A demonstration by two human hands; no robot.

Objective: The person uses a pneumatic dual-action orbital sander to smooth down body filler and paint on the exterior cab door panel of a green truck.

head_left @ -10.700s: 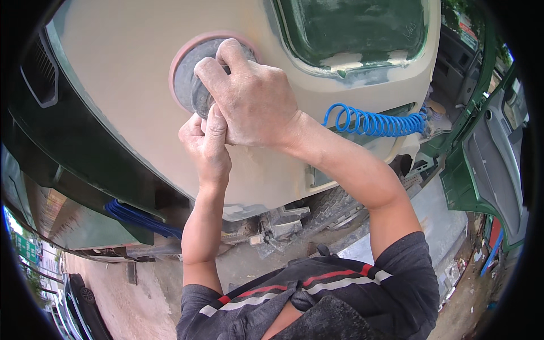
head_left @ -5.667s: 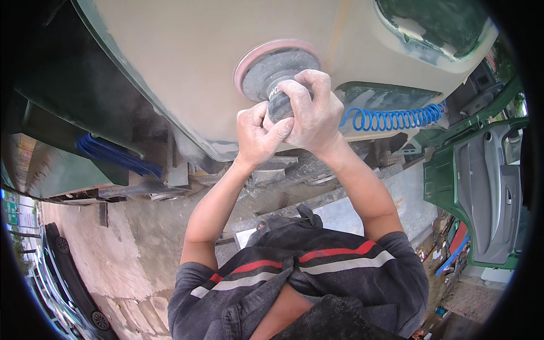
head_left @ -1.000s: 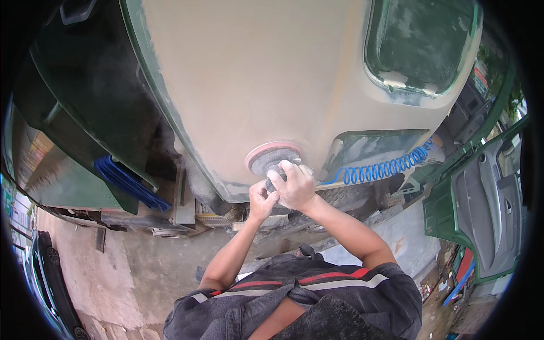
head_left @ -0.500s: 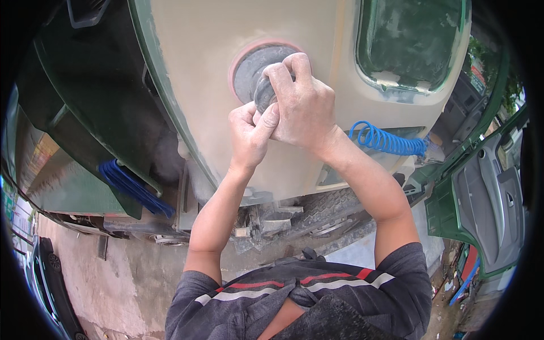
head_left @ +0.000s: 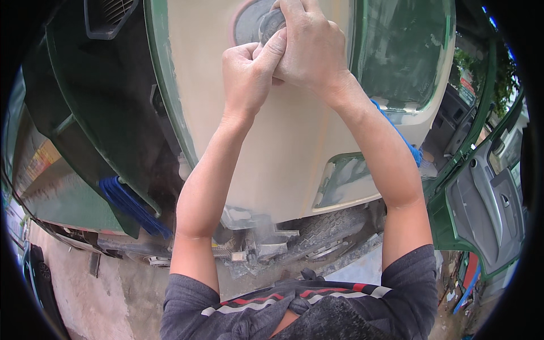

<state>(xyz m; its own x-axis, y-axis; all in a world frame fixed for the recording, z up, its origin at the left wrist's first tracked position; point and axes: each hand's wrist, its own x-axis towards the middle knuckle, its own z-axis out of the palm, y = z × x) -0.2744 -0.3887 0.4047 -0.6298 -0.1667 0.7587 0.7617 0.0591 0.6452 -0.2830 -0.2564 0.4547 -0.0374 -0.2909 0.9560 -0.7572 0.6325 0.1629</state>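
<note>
A round disc sander [head_left: 247, 27] with a dark grey pad and a pinkish rim lies against the beige-coated vehicle panel [head_left: 198, 85], near the top of the view. My left hand [head_left: 245, 76] is closed at its near side, the thumb pressed alongside the body. Over the top, my right hand [head_left: 313, 54] wraps its curled fingers round the sander; part of them is cut off by the upper edge. Both hands are coated in pale dust. The sander's underside is hidden against the panel.
A blue coiled hose [head_left: 417, 157] shows beside my right forearm. Green window recesses [head_left: 399, 56] interrupt the panel. To the right hangs an open green door [head_left: 487, 198] with grey trim. A wheel [head_left: 340, 238] sits below the panel. Blue cloth [head_left: 130, 207] drapes at left.
My hands and the sander have moved up in the view, with my arms stretched farther. The panel's lower edge sits lower, and my right forearm now covers most of the coiled hose.
</note>
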